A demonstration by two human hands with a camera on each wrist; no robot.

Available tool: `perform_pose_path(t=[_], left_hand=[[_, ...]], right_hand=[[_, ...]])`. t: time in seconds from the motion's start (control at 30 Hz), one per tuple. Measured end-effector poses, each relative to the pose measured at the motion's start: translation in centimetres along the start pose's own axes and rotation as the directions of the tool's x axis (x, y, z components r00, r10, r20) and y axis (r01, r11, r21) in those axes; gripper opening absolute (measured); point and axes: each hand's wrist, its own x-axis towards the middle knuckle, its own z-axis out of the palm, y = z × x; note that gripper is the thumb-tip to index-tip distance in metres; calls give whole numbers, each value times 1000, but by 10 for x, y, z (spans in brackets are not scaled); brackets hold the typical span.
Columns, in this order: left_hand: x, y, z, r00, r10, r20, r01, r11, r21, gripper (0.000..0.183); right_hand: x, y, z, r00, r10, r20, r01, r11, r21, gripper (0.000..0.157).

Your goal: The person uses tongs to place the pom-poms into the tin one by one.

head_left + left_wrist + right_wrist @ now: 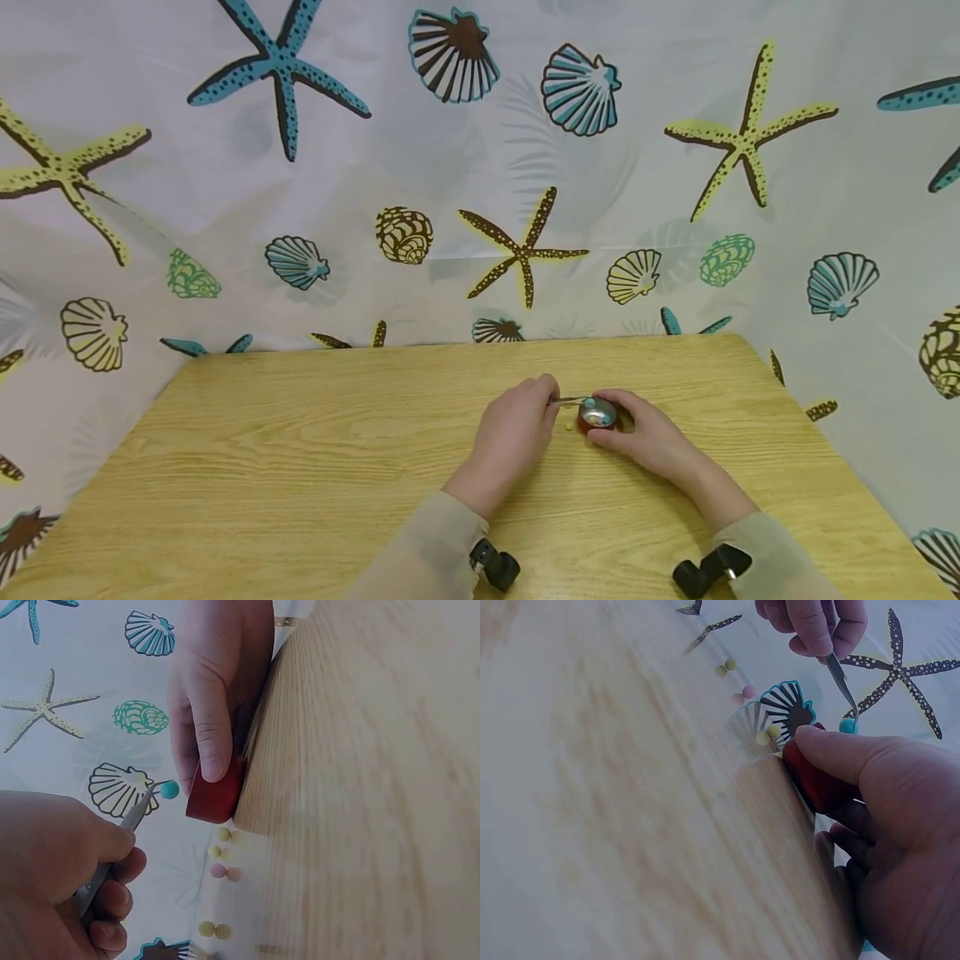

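In the head view my left hand (516, 429) pinches a pair of metal tweezers (135, 815). Their bent tips hold a teal ball (169, 790) level with the mouth of a small red cup (212, 799), which has a shiny silver inside. Teal and yellow balls show in that cup from above. My right hand (651, 437) grips the cup on the wooden table, with the thumb (836, 752) on the near side and the fingers around the far side.
Beside the cup, several small loose balls lie on the table (315, 467), among them a yellow ball (206, 928) and a pink ball (217, 870). A cloth (450, 167) printed with starfish and shells hangs behind the table and along its sides.
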Motion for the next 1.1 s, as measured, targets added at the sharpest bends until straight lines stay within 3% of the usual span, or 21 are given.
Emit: perform_pose_path(t=[0.73, 1.1], left_hand=[[-2, -3, 0, 1000, 15, -12, -15, 999, 30, 5], [-10, -14, -9, 999, -19, -28, 21, 998, 56, 5]], right_hand=[[-1, 0, 0, 1000, 0, 0, 0, 1000, 1, 67], [0, 1, 1, 1000, -9, -3, 9, 1000, -5, 68]])
